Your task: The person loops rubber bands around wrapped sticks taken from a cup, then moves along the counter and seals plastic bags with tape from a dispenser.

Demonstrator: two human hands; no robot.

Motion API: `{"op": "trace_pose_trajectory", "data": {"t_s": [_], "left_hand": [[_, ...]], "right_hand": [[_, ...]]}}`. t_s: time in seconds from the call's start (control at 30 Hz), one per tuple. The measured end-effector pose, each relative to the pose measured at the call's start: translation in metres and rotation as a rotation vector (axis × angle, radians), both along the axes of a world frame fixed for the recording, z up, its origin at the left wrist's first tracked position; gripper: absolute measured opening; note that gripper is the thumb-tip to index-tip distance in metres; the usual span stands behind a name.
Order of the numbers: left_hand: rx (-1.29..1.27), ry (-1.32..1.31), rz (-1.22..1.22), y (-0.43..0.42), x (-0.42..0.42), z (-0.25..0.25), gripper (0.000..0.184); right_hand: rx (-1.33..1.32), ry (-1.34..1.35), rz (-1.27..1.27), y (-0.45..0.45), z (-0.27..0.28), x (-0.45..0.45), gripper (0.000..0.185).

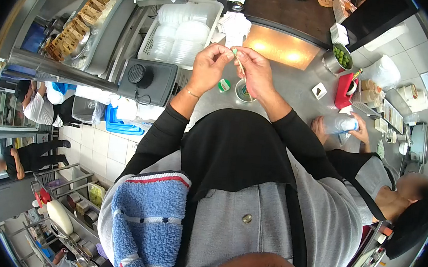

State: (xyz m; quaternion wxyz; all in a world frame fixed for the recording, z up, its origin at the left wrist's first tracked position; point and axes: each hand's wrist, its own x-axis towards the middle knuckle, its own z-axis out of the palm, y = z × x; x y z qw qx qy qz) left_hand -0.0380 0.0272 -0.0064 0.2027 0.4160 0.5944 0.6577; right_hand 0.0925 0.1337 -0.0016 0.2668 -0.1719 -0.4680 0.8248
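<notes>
A: Where is the slim pale stick with the greenish tip?
B: It is above the steel tabletop, in the right hand, whose fingers are closed on it; the left hand has its fingers pinched together just beside the tip; I cannot tell if they grip it also.
A: And what is on this surface?
B: Below the hands stand a small metal bowl and a green-and-white container; to the right is a white dish, and farther a metal pot with green fruits.
A: And the room?
B: A lit panel glows ahead; on the right a co-worker holds a clear bottle; on the left the floor has white tiles.
</notes>
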Motion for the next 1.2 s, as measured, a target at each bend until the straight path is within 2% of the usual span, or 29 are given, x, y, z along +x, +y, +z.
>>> {"op": "trace_pose_trajectory", "data": {"t_s": [0.17, 0.27, 0.37, 0.47, 0.57, 0.6, 0.7, 0.73, 0.8, 0.9, 0.93, 1.03, 1.07, 1.13, 1.17, 1.2], "left_hand": [[-0.093, 0.465, 0.03, -0.012, 0.002, 0.018, 0.006], [-0.016, 0.797, 0.186, -0.01, 0.0, 0.017, 0.008], [-0.082, 0.689, 0.183, -0.008, -0.001, -0.001, 0.011], [-0.029, -0.126, -0.029, -0.003, 0.022, -0.002, 0.027], [-0.036, -0.007, 0.038, 0.003, 0.024, -0.022, 0.039], [-0.033, 0.102, 0.05, 0.001, 0.024, -0.013, 0.033], [-0.216, 0.059, -0.095, -0.003, 0.008, -0.019, 0.028], [-0.25, -0.041, -0.113, -0.003, 0.008, -0.022, 0.02], [-0.265, 0.021, -0.067, -0.001, 0.015, -0.028, 0.019], [-0.227, 0.052, -0.003, 0.006, 0.021, -0.043, 0.022], [-0.203, 0.054, 0.016, 0.008, 0.02, -0.048, 0.024], [-0.205, 0.077, 0.085, 0.004, 0.015, -0.041, 0.027], [-0.209, 0.111, 0.108, 0.001, 0.012, -0.034, 0.028], [-0.222, 0.261, 0.154, -0.012, 0.008, -0.016, 0.029], [-0.241, 0.187, 0.128, -0.017, 0.008, -0.009, 0.029], [-0.259, 0.114, 0.101, -0.021, 0.008, -0.002, 0.029]], "right_hand": [[0.007, -0.077, 0.055, 0.006, -0.009, 0.002, 0.023], [0.011, -0.085, 0.063, 0.008, -0.011, 0.004, 0.024], [-0.016, -0.064, 0.04, 0.008, -0.018, 0.002, 0.022], [-0.056, 0.073, -0.04, -0.001, -0.014, -0.004, 0.019], [-0.07, 0.167, -0.056, 0.006, -0.026, -0.008, 0.022], [-0.096, 0.203, -0.032, 0.005, -0.028, -0.011, 0.022], [0.022, -0.041, 0.017, 0.007, -0.031, -0.002, 0.022], [0.082, -0.069, 0.047, 0.01, -0.035, 0.0, 0.022], [0.202, -0.128, 0.114, 0.017, -0.04, 0.005, 0.022], [0.144, -0.125, 0.094, 0.012, -0.035, 0.015, 0.023], [0.303, -0.119, 0.057, 0.015, -0.041, 0.017, 0.025], [0.918, -0.445, -0.224, 0.026, -0.035, 0.039, 0.021], [1.178, -0.504, -0.239, 0.043, -0.053, 0.051, 0.016], [1.375, -0.747, 0.1, 0.055, -0.059, 0.065, 0.012], [1.454, -0.869, 0.281, 0.055, -0.063, 0.071, 0.012], [1.515, -0.874, 0.314, 0.052, -0.068, 0.071, 0.012]]}}
